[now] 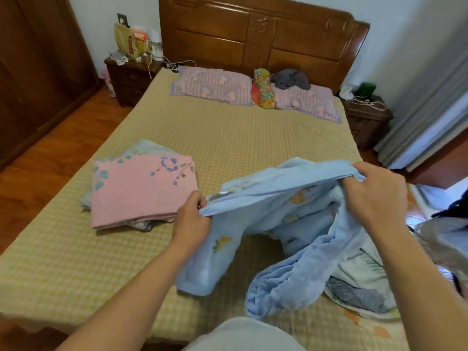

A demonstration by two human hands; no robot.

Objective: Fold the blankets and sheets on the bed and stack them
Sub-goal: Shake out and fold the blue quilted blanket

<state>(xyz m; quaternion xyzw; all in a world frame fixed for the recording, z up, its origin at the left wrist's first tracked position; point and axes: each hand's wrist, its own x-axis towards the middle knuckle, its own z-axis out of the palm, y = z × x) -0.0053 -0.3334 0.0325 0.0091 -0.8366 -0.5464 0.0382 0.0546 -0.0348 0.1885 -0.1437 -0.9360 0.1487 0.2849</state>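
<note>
Light blue blanket [276, 219]: top edge gripped by left hand [192, 219] and right hand [374, 196], both fingers curled; folded pink blanket [139, 188] lay on bed [228, 133].

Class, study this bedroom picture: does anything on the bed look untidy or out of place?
Yes. A grey garment lies crumpled across the right pillow by the headboard, unfolded. The pink folded blanket sits askew on its stack, with paler fabric poking out underneath. The blue blanket is just mid-fold.
</note>
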